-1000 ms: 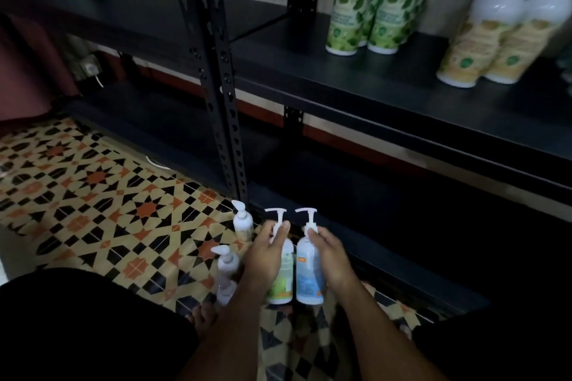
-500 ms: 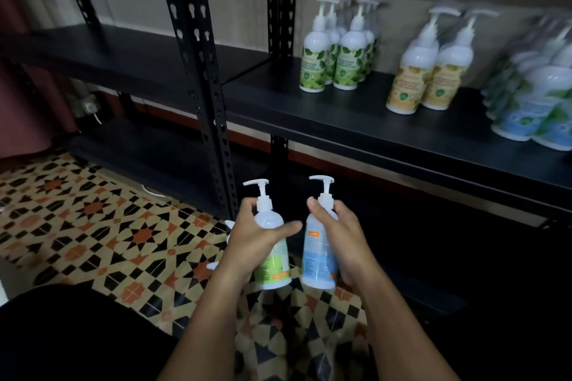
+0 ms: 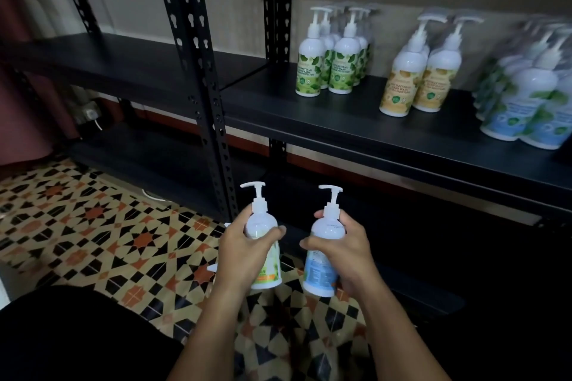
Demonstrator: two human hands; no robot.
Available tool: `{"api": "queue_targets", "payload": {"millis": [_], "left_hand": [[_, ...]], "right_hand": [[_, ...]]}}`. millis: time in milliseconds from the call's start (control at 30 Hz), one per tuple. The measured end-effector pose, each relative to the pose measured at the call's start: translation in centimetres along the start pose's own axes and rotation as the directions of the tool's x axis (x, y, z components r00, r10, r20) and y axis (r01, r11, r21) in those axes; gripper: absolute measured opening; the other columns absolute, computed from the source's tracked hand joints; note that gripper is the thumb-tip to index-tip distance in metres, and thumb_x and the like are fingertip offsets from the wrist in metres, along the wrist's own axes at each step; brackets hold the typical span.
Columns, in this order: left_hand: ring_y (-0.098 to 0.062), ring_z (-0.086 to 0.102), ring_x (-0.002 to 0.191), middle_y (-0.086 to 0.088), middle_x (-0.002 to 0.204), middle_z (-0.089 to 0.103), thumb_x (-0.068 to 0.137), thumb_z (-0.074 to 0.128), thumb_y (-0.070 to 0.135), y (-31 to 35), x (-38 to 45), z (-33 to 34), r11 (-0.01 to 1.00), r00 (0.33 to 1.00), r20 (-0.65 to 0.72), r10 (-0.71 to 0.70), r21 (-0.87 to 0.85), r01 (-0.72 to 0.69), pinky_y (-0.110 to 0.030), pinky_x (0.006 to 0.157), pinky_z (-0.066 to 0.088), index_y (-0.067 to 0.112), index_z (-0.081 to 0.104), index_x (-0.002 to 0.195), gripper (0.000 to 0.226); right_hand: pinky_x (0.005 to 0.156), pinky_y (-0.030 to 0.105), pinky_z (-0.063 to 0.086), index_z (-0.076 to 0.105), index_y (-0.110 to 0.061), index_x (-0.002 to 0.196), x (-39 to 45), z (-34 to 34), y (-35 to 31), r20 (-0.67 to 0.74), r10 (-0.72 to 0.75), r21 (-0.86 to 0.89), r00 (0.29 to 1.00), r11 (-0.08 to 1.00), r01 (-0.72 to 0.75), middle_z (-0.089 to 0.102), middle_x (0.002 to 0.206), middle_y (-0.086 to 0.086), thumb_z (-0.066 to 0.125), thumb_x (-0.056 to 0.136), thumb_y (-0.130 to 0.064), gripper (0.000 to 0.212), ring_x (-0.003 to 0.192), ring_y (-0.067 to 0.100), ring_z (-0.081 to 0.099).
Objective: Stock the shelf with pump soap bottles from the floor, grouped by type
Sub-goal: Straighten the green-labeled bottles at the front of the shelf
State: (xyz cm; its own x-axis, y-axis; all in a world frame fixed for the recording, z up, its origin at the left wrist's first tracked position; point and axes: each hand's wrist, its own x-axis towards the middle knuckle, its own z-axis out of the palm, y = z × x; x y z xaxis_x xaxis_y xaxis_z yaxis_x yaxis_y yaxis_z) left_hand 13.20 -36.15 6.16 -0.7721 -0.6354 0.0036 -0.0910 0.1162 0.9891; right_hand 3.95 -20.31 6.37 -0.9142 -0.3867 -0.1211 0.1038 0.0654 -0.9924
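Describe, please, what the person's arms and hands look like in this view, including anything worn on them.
Both forearms are bare right up to the bottom edge of the picture: no sleeves show. The left hand and the right hand wear no gloves, and no rings, watch or bracelet show on the parts in view. The fingernails look short and unpainted, though the dim light makes that hard to confirm.

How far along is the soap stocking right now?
Done: green-label group, yellow-label group and blue-label group stand on the shelf. In hand: left hand holds a green-label bottle, right hand a blue-label bottle. Left: shelve both; a pump shows beside the left hand, so more remain.
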Motion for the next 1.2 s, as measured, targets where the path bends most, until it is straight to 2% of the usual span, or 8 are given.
{"api": "queue_targets", "payload": {"millis": [133, 300, 500, 600, 700, 833, 1000, 1200], "left_hand": [[-0.014, 0.072, 0.102, 0.014, 0.106, 0.074, 0.093, 0.075, 0.040, -0.6, 0.3, -0.2, 0.998, 0.995, 0.080, -0.060, -0.024, 0.063, -0.048, 0.096, 0.058, 0.055, 0.055, 0.135, 0.050], [-0.013, 0.066, 0.110, 0.011, 0.120, 0.068, 0.097, 0.067, 0.036, -0.8, -0.3, 0.1, 0.993, 0.987, 0.129, -0.096, -0.051, 0.104, -0.047, 0.100, 0.054, 0.050, 0.053, 0.135, 0.043], [-0.016, 0.072, 0.095, 0.006, 0.106, 0.073, 0.071, 0.094, 0.037, -1.3, -0.4, 0.9, 0.994, 0.992, 0.059, -0.109, 0.010, 0.109, -0.043, 0.087, 0.061, 0.047, 0.059, 0.118, 0.059], [-0.018, 0.074, 0.088, 0.004, 0.096, 0.075, 0.074, 0.093, 0.030, -1.6, -0.2, 0.9, 0.997, 0.997, 0.025, -0.076, -0.021, 0.077, -0.043, 0.083, 0.063, 0.035, 0.068, 0.108, 0.042], [-0.021, 0.074, 0.099, 0.004, 0.100, 0.077, 0.086, 0.083, 0.037, -1.5, -0.1, 0.8, 0.992, 0.994, 0.080, -0.077, -0.095, 0.084, -0.047, 0.089, 0.062, 0.034, 0.072, 0.113, 0.030], [-0.019, 0.071, 0.111, 0.007, 0.121, 0.072, 0.078, 0.071, 0.069, -1.6, 0.1, 0.7, 0.981, 0.978, 0.159, -0.134, -0.118, 0.154, -0.053, 0.097, 0.058, 0.051, 0.058, 0.130, 0.057], [-0.027, 0.074, 0.101, -0.007, 0.111, 0.074, 0.102, 0.062, 0.040, -2.0, 0.3, 0.6, 0.969, 0.985, 0.134, -0.110, -0.207, 0.137, -0.045, 0.080, 0.061, 0.036, 0.063, 0.127, 0.025], [-0.023, 0.075, 0.100, -0.004, 0.111, 0.077, 0.108, 0.052, 0.025, -1.7, 0.5, 0.4, 0.960, 0.986, 0.143, -0.086, -0.252, 0.120, -0.040, 0.078, 0.060, 0.034, 0.061, 0.135, 0.030]], "right_hand": [[0.072, 0.046, 0.065, 0.073, -0.029, 0.102, 0.0, -0.4, 0.3, -0.053, -0.001, 0.033, 0.999, 0.999, 0.003, 0.075, 0.094, 0.005, 0.092, 0.059, -0.002, 0.055, 0.081, 0.024, 0.075], [0.077, 0.042, 0.064, 0.073, -0.028, 0.112, -0.4, -0.4, 0.6, -0.053, -0.028, 0.060, 0.998, 0.998, 0.031, 0.078, 0.099, -0.002, 0.087, 0.071, -0.002, 0.051, 0.089, 0.021, 0.076], [0.075, 0.040, 0.064, 0.067, -0.038, 0.117, -0.6, 0.3, 0.9, 0.024, -0.006, 0.044, 1.000, 0.999, 0.005, 0.075, 0.097, -0.002, 0.071, 0.087, -0.009, 0.042, 0.086, 0.019, 0.075], [0.076, 0.039, 0.061, 0.061, -0.039, 0.121, -0.6, 0.6, 1.5, -0.003, -0.001, 0.014, 1.000, 1.000, 0.001, 0.071, 0.102, 0.000, 0.075, 0.078, -0.025, 0.048, 0.088, 0.020, 0.072], [0.075, 0.037, 0.063, 0.058, -0.043, 0.119, -0.5, 0.7, 1.7, -0.004, -0.003, -0.008, 1.000, 1.000, 0.003, 0.065, 0.113, 0.002, 0.091, 0.057, -0.039, 0.071, 0.094, 0.020, 0.072], [0.068, 0.036, 0.063, 0.058, -0.038, 0.115, -0.3, 0.4, 1.9, -0.006, -0.010, -0.002, 1.000, 1.000, 0.010, 0.069, 0.107, 0.008, 0.096, 0.062, -0.012, 0.070, 0.082, 0.021, 0.074], [0.065, 0.039, 0.064, 0.060, -0.032, 0.113, -0.4, 0.3, 1.6, -0.056, -0.018, 0.010, 0.998, 1.000, 0.019, 0.068, 0.107, 0.004, 0.095, 0.062, -0.006, 0.067, 0.078, 0.020, 0.075], [0.067, 0.036, 0.063, 0.063, -0.026, 0.107, -0.6, 0.2, 1.5, -0.096, -0.030, 0.036, 0.995, 0.999, 0.034, 0.071, 0.103, 0.000, 0.094, 0.064, -0.005, 0.058, 0.079, 0.017, 0.075]]}}
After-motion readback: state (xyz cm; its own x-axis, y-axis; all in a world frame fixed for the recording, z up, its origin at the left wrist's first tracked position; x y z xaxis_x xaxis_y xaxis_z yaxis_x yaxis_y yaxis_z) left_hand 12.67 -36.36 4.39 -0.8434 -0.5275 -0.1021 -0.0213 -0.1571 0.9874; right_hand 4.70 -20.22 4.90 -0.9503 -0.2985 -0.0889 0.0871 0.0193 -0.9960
